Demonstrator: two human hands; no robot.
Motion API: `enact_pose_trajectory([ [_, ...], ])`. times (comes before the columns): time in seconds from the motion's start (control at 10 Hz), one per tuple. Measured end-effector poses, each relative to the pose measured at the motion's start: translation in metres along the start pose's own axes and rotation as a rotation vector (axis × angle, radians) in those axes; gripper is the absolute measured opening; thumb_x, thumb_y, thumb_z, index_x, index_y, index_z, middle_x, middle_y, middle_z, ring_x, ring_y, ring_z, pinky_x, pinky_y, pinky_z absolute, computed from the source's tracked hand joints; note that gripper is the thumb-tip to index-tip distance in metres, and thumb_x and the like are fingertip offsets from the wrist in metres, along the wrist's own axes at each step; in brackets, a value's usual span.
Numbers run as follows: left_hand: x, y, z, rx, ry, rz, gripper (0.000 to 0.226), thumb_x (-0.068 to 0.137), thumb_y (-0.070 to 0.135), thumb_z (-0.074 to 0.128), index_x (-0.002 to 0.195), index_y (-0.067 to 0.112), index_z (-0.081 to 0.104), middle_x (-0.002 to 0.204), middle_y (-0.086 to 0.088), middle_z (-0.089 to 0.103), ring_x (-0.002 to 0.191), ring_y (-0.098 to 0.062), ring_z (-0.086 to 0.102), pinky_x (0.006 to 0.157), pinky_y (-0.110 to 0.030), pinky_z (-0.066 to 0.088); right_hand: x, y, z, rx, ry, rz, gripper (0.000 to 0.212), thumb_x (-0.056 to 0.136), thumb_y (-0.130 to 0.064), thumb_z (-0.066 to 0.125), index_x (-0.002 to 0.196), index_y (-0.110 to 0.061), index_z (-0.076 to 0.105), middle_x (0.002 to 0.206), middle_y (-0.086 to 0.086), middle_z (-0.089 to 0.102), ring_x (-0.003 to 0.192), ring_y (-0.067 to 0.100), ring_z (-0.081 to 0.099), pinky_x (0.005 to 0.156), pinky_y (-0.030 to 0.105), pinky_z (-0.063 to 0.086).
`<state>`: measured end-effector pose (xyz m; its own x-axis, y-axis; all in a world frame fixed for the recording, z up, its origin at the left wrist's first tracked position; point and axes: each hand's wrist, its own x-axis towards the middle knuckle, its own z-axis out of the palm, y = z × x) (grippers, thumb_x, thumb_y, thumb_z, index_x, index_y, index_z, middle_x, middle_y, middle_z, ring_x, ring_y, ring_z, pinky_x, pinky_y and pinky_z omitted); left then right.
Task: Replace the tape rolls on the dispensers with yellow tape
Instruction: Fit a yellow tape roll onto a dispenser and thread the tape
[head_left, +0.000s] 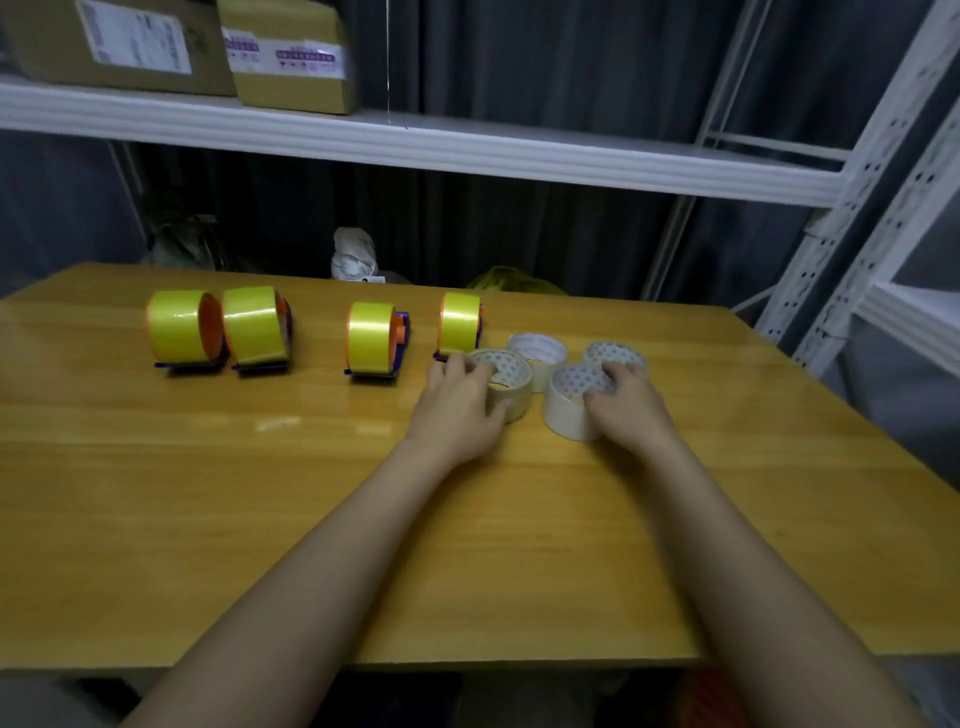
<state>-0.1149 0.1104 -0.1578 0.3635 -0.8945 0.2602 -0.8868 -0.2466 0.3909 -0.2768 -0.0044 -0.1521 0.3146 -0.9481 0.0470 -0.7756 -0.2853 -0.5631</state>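
Several blue and orange dispensers stand in a row on the wooden table (208, 493), each carrying a yellow tape roll: the leftmost (179, 332), one beside it (255, 325), one mid-table (371, 338) and the rightmost (460, 321). Several pale clear tape rolls lie flat in a cluster right of them. My left hand (460, 402) grips the nearest-left clear roll (511, 382), fingers over its rim. My right hand (626, 405) grips another clear roll (569, 410), fingers in its core. Two more clear rolls (537, 349) (615, 355) lie just behind.
A white metal shelf (467, 150) runs above the table's far edge with cardboard boxes (291, 52) on it. Shelf uprights (852, 249) stand at the right. Bags (354, 254) sit behind the table against a dark curtain.
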Motion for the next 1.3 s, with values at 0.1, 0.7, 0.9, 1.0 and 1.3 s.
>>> enact_pose_trajectory([
  [0.1,0.004,0.013,0.008,0.008,-0.032,0.04,0.043,0.095,0.036,0.048,0.133,0.015,0.047,0.139,-0.01,0.037,0.125,-0.028,0.03,0.101,-0.037,0.034,0.011,0.0,-0.004,0.055,0.026,-0.028,0.054,0.088,-0.007,0.048,0.141,-0.009,0.043,0.147,0.011,0.041,0.13,0.028,0.043,0.099,0.033,0.039],
  [0.7,0.063,0.033,0.018,0.158,-0.081,0.034,0.037,0.094,0.04,0.052,0.121,0.014,0.057,0.131,-0.009,0.049,0.12,-0.029,0.041,0.088,-0.038,0.043,0.094,-0.012,-0.022,-0.233,-0.031,-0.136,0.046,0.098,-0.021,0.048,0.143,-0.028,0.041,0.139,0.007,0.052,0.116,0.027,0.055,0.086,0.034,0.047],
  [0.9,0.057,0.037,0.0,0.124,-0.009,0.047,0.037,0.095,0.036,0.051,0.126,0.015,0.053,0.131,-0.009,0.046,0.118,-0.027,0.046,0.087,-0.04,0.046,0.073,-0.034,-0.027,-0.279,0.076,-0.281,0.043,0.098,-0.029,0.045,0.141,-0.022,0.045,0.144,0.007,0.045,0.13,0.029,0.042,0.095,0.04,0.043],
  [1.0,0.051,0.038,-0.027,0.163,0.044,0.036,0.032,0.097,0.033,0.047,0.122,0.015,0.055,0.124,-0.009,0.053,0.113,-0.029,0.051,0.077,-0.037,0.042,0.05,-0.056,-0.036,-0.261,0.135,-0.355,0.037,0.098,-0.034,0.044,0.131,-0.018,0.055,0.134,0.009,0.053,0.121,0.03,0.049,0.092,0.042,0.048],
  [1.3,0.029,0.023,-0.103,0.202,0.059,-0.036,0.032,0.096,0.034,0.046,0.115,0.013,0.06,0.116,-0.01,0.062,0.109,-0.032,0.057,0.081,-0.036,0.046,-0.012,-0.132,-0.08,-0.165,0.209,-0.447,0.028,0.095,-0.033,0.048,0.109,-0.016,0.067,0.102,0.004,0.069,0.091,0.022,0.063,0.074,0.036,0.053],
])
